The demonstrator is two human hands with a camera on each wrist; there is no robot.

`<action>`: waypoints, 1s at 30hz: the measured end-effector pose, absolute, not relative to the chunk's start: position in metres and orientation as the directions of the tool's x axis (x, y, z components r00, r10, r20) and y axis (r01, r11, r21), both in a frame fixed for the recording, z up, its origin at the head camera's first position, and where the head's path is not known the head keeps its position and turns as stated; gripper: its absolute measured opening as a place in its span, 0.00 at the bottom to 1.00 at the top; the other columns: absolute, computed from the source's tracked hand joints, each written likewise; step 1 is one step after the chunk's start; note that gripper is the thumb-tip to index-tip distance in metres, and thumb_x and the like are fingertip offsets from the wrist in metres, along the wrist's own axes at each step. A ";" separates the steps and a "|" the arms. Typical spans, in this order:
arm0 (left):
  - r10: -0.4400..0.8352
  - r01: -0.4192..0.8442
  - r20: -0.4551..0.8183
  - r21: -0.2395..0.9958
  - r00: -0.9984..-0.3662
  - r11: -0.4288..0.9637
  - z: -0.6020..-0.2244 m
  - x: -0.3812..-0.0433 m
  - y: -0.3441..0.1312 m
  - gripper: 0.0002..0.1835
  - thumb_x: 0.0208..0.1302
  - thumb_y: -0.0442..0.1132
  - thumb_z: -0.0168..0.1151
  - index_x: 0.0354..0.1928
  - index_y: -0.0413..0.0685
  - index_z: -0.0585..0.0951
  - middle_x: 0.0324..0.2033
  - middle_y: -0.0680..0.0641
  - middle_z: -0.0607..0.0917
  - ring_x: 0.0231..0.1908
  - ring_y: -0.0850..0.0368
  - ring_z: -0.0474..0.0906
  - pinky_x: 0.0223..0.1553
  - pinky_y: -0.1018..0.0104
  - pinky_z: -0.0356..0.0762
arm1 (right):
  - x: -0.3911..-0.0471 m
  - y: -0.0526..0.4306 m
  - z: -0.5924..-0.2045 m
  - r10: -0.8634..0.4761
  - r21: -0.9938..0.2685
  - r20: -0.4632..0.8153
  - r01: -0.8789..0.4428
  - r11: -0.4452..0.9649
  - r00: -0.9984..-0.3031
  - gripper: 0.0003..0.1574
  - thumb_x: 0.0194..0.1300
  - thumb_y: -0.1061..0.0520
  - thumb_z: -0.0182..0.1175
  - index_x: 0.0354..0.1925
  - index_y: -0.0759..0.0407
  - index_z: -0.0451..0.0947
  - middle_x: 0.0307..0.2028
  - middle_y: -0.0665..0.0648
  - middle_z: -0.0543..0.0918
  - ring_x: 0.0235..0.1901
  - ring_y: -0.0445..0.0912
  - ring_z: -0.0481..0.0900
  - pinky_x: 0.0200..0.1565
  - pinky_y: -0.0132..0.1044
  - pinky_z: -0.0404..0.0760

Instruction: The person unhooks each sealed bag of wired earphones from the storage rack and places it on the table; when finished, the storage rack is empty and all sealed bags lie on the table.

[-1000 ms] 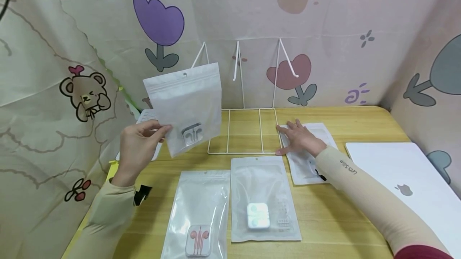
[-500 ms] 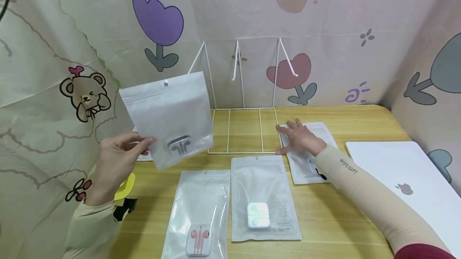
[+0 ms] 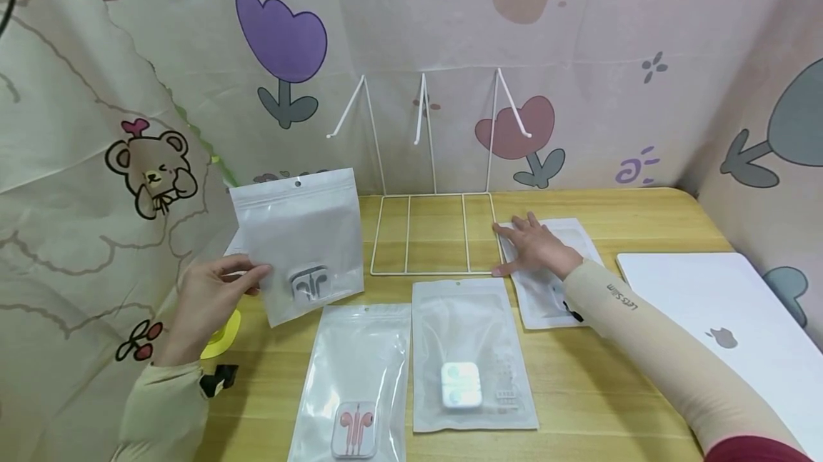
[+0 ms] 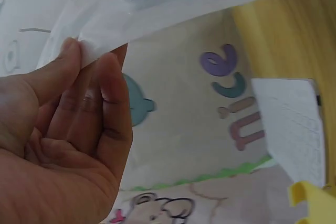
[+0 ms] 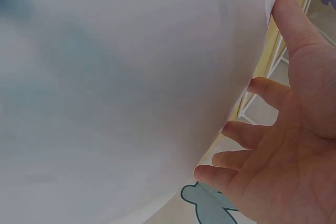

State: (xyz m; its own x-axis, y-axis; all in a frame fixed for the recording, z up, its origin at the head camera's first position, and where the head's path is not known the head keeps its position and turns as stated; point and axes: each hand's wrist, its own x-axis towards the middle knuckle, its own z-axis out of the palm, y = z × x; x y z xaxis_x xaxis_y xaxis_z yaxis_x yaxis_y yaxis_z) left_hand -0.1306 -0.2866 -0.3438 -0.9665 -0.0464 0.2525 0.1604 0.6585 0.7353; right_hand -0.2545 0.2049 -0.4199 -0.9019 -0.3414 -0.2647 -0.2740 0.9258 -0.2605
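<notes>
My left hand (image 3: 208,301) pinches the left edge of a white zip pouch (image 3: 296,226) between thumb and fingers. A case of dark-looking earphones (image 3: 311,283) shows through its lower part. The pouch hangs slightly tilted, in front of and below the left hook of a white wire rack (image 3: 436,194). In the left wrist view, the thumb and index finger press on the pouch edge (image 4: 105,38). My right hand (image 3: 536,244) lies with spread fingers across another white pouch (image 3: 572,233), fingertips at the right side of the rack's base. That pouch fills much of the right wrist view.
A pouch with pink earphones (image 3: 360,348) and one with a white square case (image 3: 472,319) lie in front of the rack. A closed silver laptop (image 3: 701,298) sits at right. At left are a yellow object (image 3: 223,337) and a white keyboard-like slab (image 4: 291,129).
My left hand has moved left, and the pouch has come left and down from in front of the left hook, whose tip now shows. My right hand stays in place.
</notes>
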 end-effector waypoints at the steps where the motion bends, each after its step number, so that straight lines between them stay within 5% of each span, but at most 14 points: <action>1: -0.046 0.150 0.237 0.740 -0.970 0.656 -0.346 -0.136 -0.288 0.13 0.64 0.41 0.69 0.38 0.35 0.86 0.33 0.39 0.87 0.26 0.54 0.85 0.26 0.71 0.80 | -0.255 0.205 -0.420 -0.339 -0.260 -0.267 -0.271 0.927 -0.902 0.66 0.51 0.32 0.72 0.77 0.55 0.55 0.74 0.73 0.48 0.71 0.73 0.35 0.67 0.66 0.42; 13: -0.007 0.023 0.037 0.741 -0.999 0.671 -0.361 -0.209 -0.306 0.21 0.67 0.51 0.64 0.43 0.36 0.84 0.33 0.41 0.87 0.29 0.49 0.85 0.30 0.66 0.81 | -0.253 0.204 -0.424 -0.336 -0.259 -0.274 -0.267 0.928 -0.901 0.66 0.51 0.32 0.72 0.77 0.54 0.54 0.74 0.72 0.48 0.71 0.72 0.35 0.67 0.66 0.42; 19: -0.019 -0.035 -0.030 0.740 -0.999 0.671 -0.369 -0.239 -0.310 0.19 0.69 0.45 0.64 0.45 0.32 0.81 0.39 0.37 0.86 0.27 0.57 0.83 0.33 0.62 0.83 | -0.253 0.205 -0.423 -0.335 -0.267 -0.267 -0.265 0.927 -0.904 0.66 0.51 0.32 0.72 0.77 0.54 0.54 0.74 0.72 0.48 0.71 0.72 0.35 0.67 0.66 0.42; 30: -0.007 -0.111 -0.153 0.687 -0.988 0.718 -0.387 -0.272 -0.310 0.20 0.68 0.37 0.64 0.53 0.25 0.77 0.39 0.35 0.86 0.28 0.55 0.83 0.36 0.56 0.84 | -0.254 0.205 -0.421 -0.336 -0.260 -0.270 -0.268 0.928 -0.902 0.65 0.52 0.32 0.72 0.77 0.54 0.54 0.74 0.72 0.48 0.71 0.72 0.34 0.67 0.66 0.41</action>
State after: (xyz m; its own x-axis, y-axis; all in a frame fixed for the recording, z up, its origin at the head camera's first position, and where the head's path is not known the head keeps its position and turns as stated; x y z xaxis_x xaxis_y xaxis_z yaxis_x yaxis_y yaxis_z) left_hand -0.2724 -0.3102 -0.3875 -0.9882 -0.0066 -0.1531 -0.1112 0.7183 0.6868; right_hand -0.2542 0.2051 -0.4212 -0.9024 -0.3361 -0.2695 -0.2680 0.9278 -0.2597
